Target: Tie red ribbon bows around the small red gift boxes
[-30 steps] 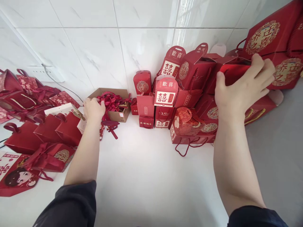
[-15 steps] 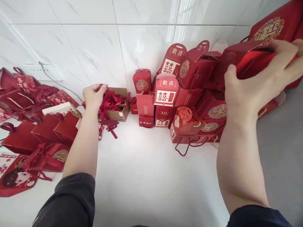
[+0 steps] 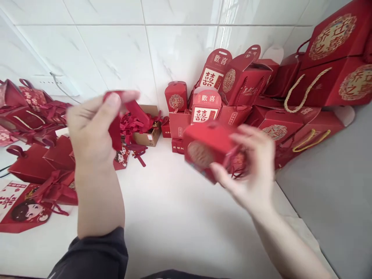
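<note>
My left hand (image 3: 90, 128) is raised above the white counter, fingers pinched on a red ribbon (image 3: 132, 106) that trails toward the cardboard box of ribbons (image 3: 148, 131). My right hand (image 3: 250, 170) holds a red gift box (image 3: 206, 149) with a round gold emblem in front of me; both are blurred by motion. The box hangs above the counter, left of the stacked red boxes.
Red gift boxes and bags (image 3: 238, 89) are piled against the tiled wall at the back right, with large ones (image 3: 334, 58) at the far right. More red bags (image 3: 37, 155) lie at the left. The white counter (image 3: 180, 217) spreads below my hands.
My left hand has lifted a ribbon out of the cardboard box and pulled it toward me. My right hand has taken a red box from the right pile and brought it to the middle.
</note>
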A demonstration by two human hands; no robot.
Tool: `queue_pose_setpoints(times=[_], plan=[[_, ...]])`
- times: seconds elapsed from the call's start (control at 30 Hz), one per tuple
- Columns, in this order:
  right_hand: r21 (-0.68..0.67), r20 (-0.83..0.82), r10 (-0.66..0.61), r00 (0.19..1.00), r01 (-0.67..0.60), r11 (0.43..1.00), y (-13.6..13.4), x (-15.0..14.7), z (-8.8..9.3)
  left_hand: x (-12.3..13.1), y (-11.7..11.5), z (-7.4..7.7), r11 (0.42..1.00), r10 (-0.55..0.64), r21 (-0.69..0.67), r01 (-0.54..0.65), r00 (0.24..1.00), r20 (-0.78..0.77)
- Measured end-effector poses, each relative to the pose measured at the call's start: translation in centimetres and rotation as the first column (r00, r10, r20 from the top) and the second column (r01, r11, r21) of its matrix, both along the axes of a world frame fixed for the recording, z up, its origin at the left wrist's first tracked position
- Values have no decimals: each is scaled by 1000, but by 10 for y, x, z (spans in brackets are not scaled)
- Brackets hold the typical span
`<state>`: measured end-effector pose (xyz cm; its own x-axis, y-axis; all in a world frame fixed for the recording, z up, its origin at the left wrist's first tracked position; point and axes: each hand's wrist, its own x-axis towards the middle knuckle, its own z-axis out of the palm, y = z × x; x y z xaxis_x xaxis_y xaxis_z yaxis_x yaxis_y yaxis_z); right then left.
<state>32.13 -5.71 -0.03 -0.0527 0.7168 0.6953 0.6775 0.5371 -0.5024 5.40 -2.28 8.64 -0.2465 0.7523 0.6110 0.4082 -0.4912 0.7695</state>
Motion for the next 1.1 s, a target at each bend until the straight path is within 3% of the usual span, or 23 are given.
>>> queue_pose_setpoints(times=[0.07,0.13,0.2,0.27,0.37,0.5,0.63,0.73,0.83,0.97,1.1], plan=[[-29,-52,139,989,-140,990,1,-22,-46,3,-4,-19,955,-235,-140,261,955,179],[-98,-86,207,975,-215,972,2,-39,-90,5,-1,-40,843,-386,-253,475,861,331],[-171,-84,223,971,-234,957,1,-47,-123,6,5,-57,762,-434,-299,574,796,422],[-219,-62,237,970,-244,945,-1,-48,-138,8,9,-68,728,-447,-307,613,763,467],[-206,-12,221,975,-219,954,-2,-42,-129,14,12,-76,687,-457,-328,648,737,498],[-98,-95,182,979,-191,977,6,-36,-84,24,12,-84,548,-501,-399,735,670,548],[-57,-133,359,924,-369,928,19,-35,-42,32,12,-93,437,-536,-472,766,643,547],[-110,-88,442,893,-450,886,25,-37,-29,33,11,-96,380,-580,-580,721,674,458],[-162,-130,474,871,-490,856,27,-40,-33,34,9,-95,367,-645,-653,662,687,334],[-246,-468,328,821,-478,843,27,-40,-43,41,7,-95,343,-729,-639,688,624,281],[-307,-757,154,635,-553,774,32,-32,-39,47,5,-97,466,-673,-587,662,696,251]])
